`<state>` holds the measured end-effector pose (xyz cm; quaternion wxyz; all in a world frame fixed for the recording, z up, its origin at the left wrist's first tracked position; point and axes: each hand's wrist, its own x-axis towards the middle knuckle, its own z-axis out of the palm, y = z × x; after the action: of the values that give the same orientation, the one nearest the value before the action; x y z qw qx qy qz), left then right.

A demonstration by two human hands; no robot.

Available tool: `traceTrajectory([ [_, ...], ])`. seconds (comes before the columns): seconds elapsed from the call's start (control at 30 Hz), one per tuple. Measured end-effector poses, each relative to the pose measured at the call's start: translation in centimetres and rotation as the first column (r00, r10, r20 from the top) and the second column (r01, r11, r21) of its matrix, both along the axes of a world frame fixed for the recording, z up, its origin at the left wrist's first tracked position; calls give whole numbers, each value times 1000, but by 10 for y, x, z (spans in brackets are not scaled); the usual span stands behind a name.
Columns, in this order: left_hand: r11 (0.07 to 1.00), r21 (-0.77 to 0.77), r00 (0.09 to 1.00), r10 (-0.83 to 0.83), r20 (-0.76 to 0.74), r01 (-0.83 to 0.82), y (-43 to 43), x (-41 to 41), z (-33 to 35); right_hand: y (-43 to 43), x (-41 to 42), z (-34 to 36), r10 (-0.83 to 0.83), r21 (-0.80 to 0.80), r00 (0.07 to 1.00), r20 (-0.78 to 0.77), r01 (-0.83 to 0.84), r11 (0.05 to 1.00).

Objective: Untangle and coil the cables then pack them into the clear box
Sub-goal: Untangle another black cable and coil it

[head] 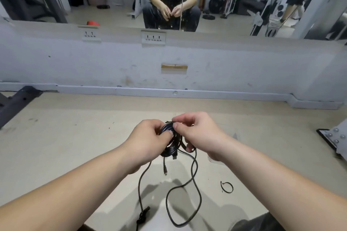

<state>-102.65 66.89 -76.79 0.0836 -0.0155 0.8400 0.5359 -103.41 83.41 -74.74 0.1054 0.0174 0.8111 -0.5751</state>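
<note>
A coil of black cable (170, 146) hangs in the air above the floor, between my two hands. My left hand (148, 141) grips its left side, thumb pressed on the strands. My right hand (197, 133) pinches the top of the coil with thumb and fingertips. Loose black cable (195, 176) trails from the coil down to the floor in a long loop, and a plug end (165, 171) dangles below. A clear box (230, 133) lies on the floor behind my right hand, mostly hidden and hard to make out.
A small black cable tie (227, 186) lies on the beige floor at the right. A knotted cable end (143, 214) sits near the bottom. A dark metal frame (16, 103) stands at the left, a bolted metal plate (335, 139) at the right. A mirrored wall faces me.
</note>
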Motion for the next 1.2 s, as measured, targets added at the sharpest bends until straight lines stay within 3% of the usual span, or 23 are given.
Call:
traceTrajectory([
  [0.27,991,125,998,49,-47,-43,8,-19,-12,2,-17,-5,123,238,988,-92,-98,966],
  [0.4,986,161,996,45,-77,-32,6,-24,-16,5,-29,-10,59,151,996,-65,-49,987],
  [0.53,972,212,991,115,-64,-99,1,-33,-13,5,-36,-11,-65,-166,997,49,72,983],
  [0.6,959,256,988,143,-57,-124,-3,-38,-11,4,-37,-11,-66,-219,992,107,88,972],
  [0.73,962,232,986,161,-51,-145,-2,-35,-12,0,-36,-18,-66,-220,985,162,101,970],
  [0.9,949,251,981,188,39,-191,7,-26,-10,-4,-31,-24,-106,-133,991,82,116,984],
  [1.2,937,301,982,189,-14,-176,15,-17,-9,0,-29,-21,-178,-94,984,20,180,979],
])
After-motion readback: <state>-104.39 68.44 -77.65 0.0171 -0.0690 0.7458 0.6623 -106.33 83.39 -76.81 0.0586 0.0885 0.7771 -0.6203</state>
